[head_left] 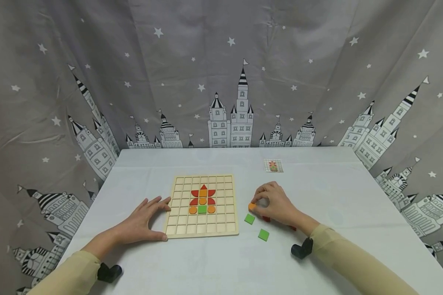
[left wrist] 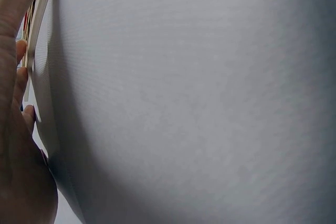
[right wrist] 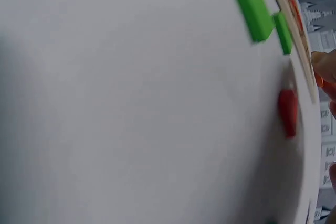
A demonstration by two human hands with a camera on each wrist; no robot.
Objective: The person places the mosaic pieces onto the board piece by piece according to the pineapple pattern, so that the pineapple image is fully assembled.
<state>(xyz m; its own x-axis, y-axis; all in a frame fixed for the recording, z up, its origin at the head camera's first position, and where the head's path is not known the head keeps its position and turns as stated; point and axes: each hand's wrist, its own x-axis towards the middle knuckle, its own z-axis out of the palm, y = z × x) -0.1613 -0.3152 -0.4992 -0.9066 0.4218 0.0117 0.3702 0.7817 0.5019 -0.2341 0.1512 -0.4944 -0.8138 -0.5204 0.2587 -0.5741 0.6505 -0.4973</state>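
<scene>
My right hand pinches an orange round piece between thumb and fingertips, to the right of the board. The wooden grid board carries a figure of red, orange and green pieces: a red triangle on top, an orange square, red rounded pieces at both sides, orange discs and a green square at the base. Along the board's left edge rests my left hand, fingers spread, thumb at the lower corner. The right wrist view catches the orange piece only partly.
Two loose green squares lie right of the board, one nearer me. A red piece shows under my right hand, another near the wrist. Farther back lies a small picture card with a similar figure. A grey castle-print curtain hangs behind.
</scene>
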